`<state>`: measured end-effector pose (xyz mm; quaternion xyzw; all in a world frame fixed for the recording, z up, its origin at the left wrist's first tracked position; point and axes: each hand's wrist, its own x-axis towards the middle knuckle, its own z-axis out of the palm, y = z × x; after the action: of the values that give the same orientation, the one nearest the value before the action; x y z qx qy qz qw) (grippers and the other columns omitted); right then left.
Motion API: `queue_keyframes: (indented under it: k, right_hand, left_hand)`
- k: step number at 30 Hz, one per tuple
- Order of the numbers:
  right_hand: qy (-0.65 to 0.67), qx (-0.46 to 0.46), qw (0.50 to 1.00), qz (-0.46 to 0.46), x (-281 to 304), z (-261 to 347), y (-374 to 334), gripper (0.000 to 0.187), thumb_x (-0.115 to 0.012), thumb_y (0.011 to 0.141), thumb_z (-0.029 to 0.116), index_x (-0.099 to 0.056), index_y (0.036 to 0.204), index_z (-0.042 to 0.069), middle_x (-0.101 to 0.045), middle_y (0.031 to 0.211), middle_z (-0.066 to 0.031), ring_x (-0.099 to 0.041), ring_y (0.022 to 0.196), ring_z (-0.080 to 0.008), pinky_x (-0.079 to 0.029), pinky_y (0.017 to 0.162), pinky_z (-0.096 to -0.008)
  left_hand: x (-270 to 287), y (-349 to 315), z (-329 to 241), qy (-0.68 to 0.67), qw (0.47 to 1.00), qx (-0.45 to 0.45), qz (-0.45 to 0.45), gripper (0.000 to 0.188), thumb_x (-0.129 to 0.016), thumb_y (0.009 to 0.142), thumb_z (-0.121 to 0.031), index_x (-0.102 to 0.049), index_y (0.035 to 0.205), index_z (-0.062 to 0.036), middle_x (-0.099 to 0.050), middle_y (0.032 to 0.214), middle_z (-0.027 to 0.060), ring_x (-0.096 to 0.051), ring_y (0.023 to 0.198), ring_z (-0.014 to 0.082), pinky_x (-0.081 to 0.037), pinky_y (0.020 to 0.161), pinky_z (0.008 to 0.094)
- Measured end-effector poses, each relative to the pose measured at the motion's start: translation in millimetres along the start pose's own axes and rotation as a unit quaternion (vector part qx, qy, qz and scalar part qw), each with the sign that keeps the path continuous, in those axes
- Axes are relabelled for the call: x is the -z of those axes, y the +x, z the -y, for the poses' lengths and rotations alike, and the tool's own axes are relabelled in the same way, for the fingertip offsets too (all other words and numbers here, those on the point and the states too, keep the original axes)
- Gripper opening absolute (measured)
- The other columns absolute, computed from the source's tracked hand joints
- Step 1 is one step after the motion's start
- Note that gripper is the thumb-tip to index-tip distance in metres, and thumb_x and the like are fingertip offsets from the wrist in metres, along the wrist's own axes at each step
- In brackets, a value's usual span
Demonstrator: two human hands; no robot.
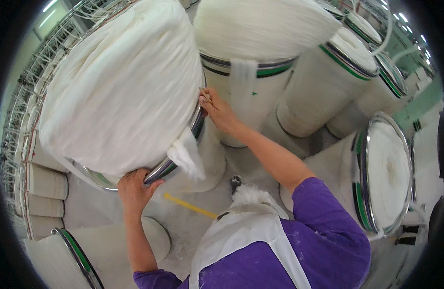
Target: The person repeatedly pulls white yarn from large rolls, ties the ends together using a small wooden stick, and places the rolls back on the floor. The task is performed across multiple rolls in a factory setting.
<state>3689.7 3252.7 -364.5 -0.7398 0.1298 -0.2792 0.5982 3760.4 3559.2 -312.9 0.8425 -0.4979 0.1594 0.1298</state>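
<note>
A tall white can heaped with coiled white fibre sliver (121,82) leans in front of me. My left hand (134,190) grips its shiny metal rim (183,144) at the near side. My right hand (217,110) holds the same rim at the far right side, fingers closed on it. A loose tuft of sliver (187,155) hangs over the rim between my two hands. I wear purple sleeves and a white apron (241,241).
Several more white cans with green-banded metal rims stand close around: one behind (251,67), others at right (328,82), one full can at right (386,173), one at lower left (72,250). A yellow line (190,205) marks the grey floor. Racks run along the left.
</note>
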Motion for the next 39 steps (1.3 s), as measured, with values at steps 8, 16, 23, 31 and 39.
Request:
queue_keyframes:
  k: [8,16,23,31,39]
  right_hand:
    - [-0.141,0.046,0.989,-0.021,-13,-35,143,0.020,-0.044,0.094,0.025,-0.049,0.105,0.009,-0.059,0.067,-0.0117,-0.056,0.059,-0.0289,-0.043,0.060,-0.0395]
    - [0.007,0.004,1.000,0.030,-41,-63,211,0.035,-0.042,0.099,0.034,-0.051,0.118,0.007,-0.058,0.067,-0.0057,-0.058,0.064,-0.0172,-0.047,0.064,-0.0304]
    - [-0.128,-0.098,0.981,0.105,-9,-109,114,0.034,-0.044,0.098,0.032,-0.059,0.112,0.006,-0.066,0.077,-0.0089,-0.064,0.073,-0.0210,-0.049,0.066,-0.0328]
    - [-0.451,-0.142,0.877,0.082,42,-111,13,0.022,-0.055,0.086,0.025,-0.062,0.097,0.007,-0.067,0.090,-0.0088,-0.065,0.076,-0.0297,-0.052,0.062,-0.0417]
    - [-0.669,-0.133,0.718,0.141,76,-142,16,0.026,-0.054,0.081,0.010,-0.061,0.104,0.000,-0.050,0.127,-0.0244,-0.067,0.078,-0.0317,-0.054,0.062,-0.0429]
  left_hand:
    - [-36,107,70,0.019,0.999,-0.025,0.010,0.034,-0.082,0.059,-0.031,-0.060,0.072,-0.0083,-0.059,0.063,0.0056,-0.057,0.060,0.0275,-0.043,0.056,0.0382]
    - [-84,170,141,0.078,0.997,-0.008,-0.021,0.036,-0.079,0.062,-0.039,-0.056,0.065,-0.0116,-0.058,0.060,0.0046,-0.056,0.056,0.0259,-0.041,0.053,0.0375]
    - [-124,255,205,0.049,0.996,-0.036,-0.062,0.036,-0.080,0.062,-0.040,-0.059,0.071,-0.0113,-0.056,0.058,0.0059,-0.055,0.054,0.0277,-0.041,0.050,0.0385]
    - [-167,358,224,0.068,0.997,0.011,-0.042,0.040,-0.077,0.069,-0.043,-0.058,0.074,-0.0081,-0.059,0.062,0.0118,-0.058,0.060,0.0347,-0.043,0.052,0.0442]
    - [-176,384,234,0.076,0.997,0.005,-0.026,0.039,-0.071,0.078,-0.039,-0.058,0.080,-0.0032,-0.061,0.071,0.0174,-0.060,0.068,0.0360,-0.045,0.059,0.0472]
